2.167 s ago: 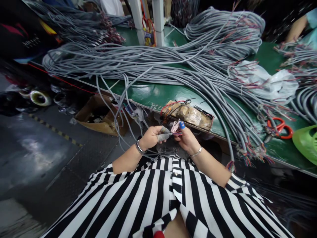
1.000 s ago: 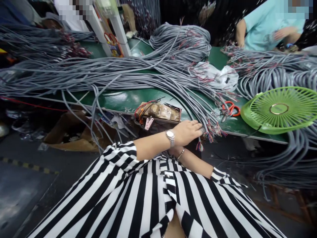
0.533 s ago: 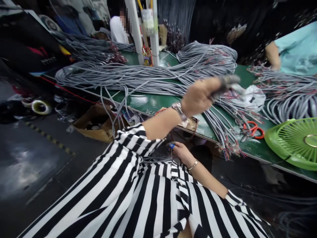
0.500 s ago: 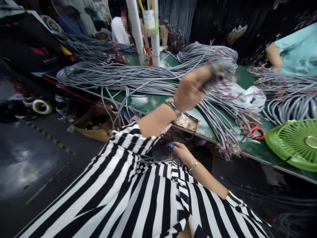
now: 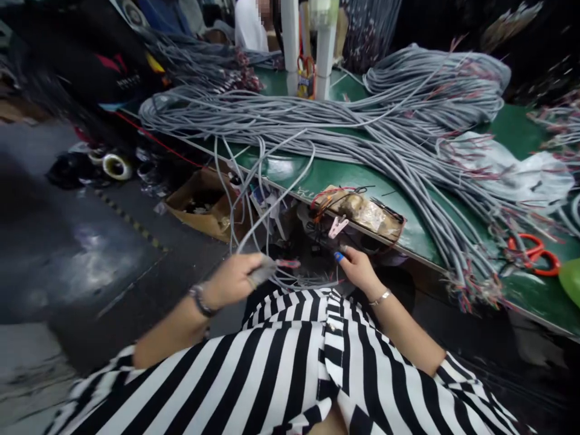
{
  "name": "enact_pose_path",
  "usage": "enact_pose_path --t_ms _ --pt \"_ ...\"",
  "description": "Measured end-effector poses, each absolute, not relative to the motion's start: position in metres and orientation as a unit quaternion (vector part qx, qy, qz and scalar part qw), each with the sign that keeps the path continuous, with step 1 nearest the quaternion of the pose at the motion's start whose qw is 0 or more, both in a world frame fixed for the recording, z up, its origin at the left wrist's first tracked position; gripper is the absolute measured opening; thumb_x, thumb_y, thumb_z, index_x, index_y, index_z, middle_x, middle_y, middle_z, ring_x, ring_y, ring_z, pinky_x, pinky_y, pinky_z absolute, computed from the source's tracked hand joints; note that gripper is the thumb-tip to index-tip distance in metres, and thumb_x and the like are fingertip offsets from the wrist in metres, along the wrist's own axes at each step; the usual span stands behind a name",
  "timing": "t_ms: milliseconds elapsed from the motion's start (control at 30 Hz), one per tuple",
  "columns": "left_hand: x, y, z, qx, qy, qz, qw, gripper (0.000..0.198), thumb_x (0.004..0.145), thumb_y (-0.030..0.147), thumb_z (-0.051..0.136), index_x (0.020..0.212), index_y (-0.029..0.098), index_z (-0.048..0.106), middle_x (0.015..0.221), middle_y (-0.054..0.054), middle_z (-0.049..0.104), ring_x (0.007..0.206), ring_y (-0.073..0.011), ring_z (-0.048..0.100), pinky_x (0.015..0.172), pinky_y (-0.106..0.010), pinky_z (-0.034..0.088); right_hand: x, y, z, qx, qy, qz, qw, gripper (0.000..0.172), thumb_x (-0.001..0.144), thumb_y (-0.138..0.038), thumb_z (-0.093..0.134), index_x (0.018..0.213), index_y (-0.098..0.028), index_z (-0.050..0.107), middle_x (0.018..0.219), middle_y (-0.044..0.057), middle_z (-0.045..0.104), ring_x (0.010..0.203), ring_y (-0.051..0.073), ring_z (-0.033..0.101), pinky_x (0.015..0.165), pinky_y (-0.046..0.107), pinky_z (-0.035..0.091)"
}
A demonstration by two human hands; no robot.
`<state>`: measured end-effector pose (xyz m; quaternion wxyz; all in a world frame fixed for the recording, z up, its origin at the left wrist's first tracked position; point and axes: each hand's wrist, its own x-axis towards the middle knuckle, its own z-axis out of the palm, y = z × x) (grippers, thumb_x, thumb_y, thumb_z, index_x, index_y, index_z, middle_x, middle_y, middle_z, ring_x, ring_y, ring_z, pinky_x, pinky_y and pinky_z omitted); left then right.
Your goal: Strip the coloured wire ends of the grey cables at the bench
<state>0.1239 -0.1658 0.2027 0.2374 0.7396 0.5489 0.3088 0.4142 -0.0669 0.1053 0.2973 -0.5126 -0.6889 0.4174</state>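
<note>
My left hand is closed around the end of a grey cable, low in front of the bench. Red and bluish wire ends stick out past its fingertips. To the right, my right hand has thumb and finger pinched together, with a blue wrap on one fingertip. Whatever thin thing it may hold is too small to make out. A pink clip hangs at the bench edge just above it. More grey cables lie across my lap between the hands.
A long bundle of grey cables covers the green bench. Red-handled scissors, a plastic bag and a small tray with a packet sit on it. A cardboard box stands below, left.
My left hand has come down from above the bench to my lap, drawing a grey cable end with it. My right hand stays pinched near the lap. The view has shifted.
</note>
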Motion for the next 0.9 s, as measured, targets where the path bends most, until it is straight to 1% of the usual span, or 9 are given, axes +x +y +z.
enact_pose_path --t_ms 100,200,333,400,500,633,700,800,900 --pt "0.153 -0.168 0.161 0.708 0.523 0.267 0.392 0.030 0.088 0.039 0.054 0.078 0.013 0.064 0.064 0.000 0.064 0.056 -0.0086 0.057 0.057 -0.018 0.045 0.405 -0.067 0.107 -0.502 -0.729 0.339 0.320 0.027 0.083 -0.039 0.050 0.077 -0.016 0.063 0.068 0.003 0.060 0.063 0.016 0.051 0.062 0.030 0.041" --pt "0.168 -0.154 0.143 0.623 0.527 0.313 0.486 0.037 0.085 0.046 0.056 0.070 0.013 0.057 0.052 0.004 0.051 0.046 -0.0056 0.045 0.049 -0.017 0.038 0.400 -0.070 0.116 -0.453 -0.773 0.307 0.321 0.023 0.085 -0.034 0.051 0.079 -0.016 0.064 0.071 0.005 0.061 0.066 0.017 0.054 0.064 0.030 0.043" --pt "0.176 -0.134 0.138 0.553 0.502 0.348 0.567 0.040 0.080 0.052 0.060 0.072 0.014 0.054 0.048 0.006 0.045 0.040 -0.0040 0.036 0.042 -0.016 0.030 0.405 -0.073 0.127 -0.391 -0.783 0.354 0.330 0.016 0.082 -0.030 0.058 0.090 -0.018 0.065 0.081 0.005 0.064 0.076 0.018 0.057 0.071 0.031 0.046" --pt "0.181 -0.128 0.137 0.538 0.496 0.364 0.576 0.040 0.080 0.053 0.059 0.075 0.014 0.056 0.048 0.006 0.045 0.039 -0.0039 0.035 0.039 -0.016 0.028 0.408 -0.074 0.130 -0.373 -0.735 0.451 0.341 0.027 0.080 -0.033 0.063 0.103 -0.019 0.063 0.092 0.005 0.065 0.077 0.017 0.058 0.070 0.030 0.047" --pt "0.191 -0.125 0.134 0.538 0.491 0.371 0.576 0.039 0.080 0.052 0.059 0.074 0.014 0.055 0.048 0.006 0.046 0.039 -0.0040 0.036 0.039 -0.016 0.028 0.405 -0.079 0.133 -0.348 -0.653 0.581 0.338 0.050 0.074 -0.039 0.070 0.119 -0.022 0.056 0.101 0.004 0.063 0.060 0.009 0.049 0.054 0.023 0.042" --pt "0.205 -0.123 0.129 0.557 0.492 0.361 0.564 0.036 0.078 0.048 0.064 0.072 0.014 0.055 0.049 0.007 0.046 0.041 -0.0041 0.037 0.042 -0.016 0.031 0.392 -0.088 0.135 -0.329 -0.599 0.638 0.356 0.068 0.066 -0.039 0.078 0.127 -0.024 0.051 0.101 0.003 0.062 0.052 0.005 0.039 0.045 0.020 0.035" --pt "0.210 -0.123 0.127 0.572 0.489 0.370 0.545 0.033 0.076 0.045 0.066 0.073 0.014 0.057 0.051 0.006 0.047 0.044 -0.0046 0.038 0.044 -0.017 0.033 0.386 -0.091 0.136 -0.346 -0.585 0.630 0.375 0.064 0.064 -0.038 0.079 0.122 -0.023 0.055 0.096 0.002 0.064 0.057 0.008 0.046 0.050 0.021 0.041" --pt "0.214 -0.124 0.126 0.585 0.491 0.383 0.520 0.029 0.076 0.041 0.067 0.073 0.013 0.059 0.055 0.005 0.051 0.049 -0.0057 0.043 0.049 -0.017 0.036 0.384 -0.092 0.134 -0.394 -0.584 0.584 0.404 0.038 0.066 -0.039 0.077 0.097 -0.020 0.067 0.085 0.003 0.066 0.067 0.013 0.057 0.063 0.026 0.049" --pt "0.215 -0.125 0.128 0.566 0.498 0.379 0.536 0.029 0.075 0.041 0.068 0.072 0.013 0.059 0.053 0.005 0.050 0.048 -0.0056 0.043 0.048 -0.017 0.035 0.386 -0.093 0.130 -0.427 -0.581 0.558 0.411 0.026 0.067 -0.041 0.076 0.076 -0.018 0.068 0.073 0.002 0.066 0.066 0.015 0.058 0.065 0.028 0.050"
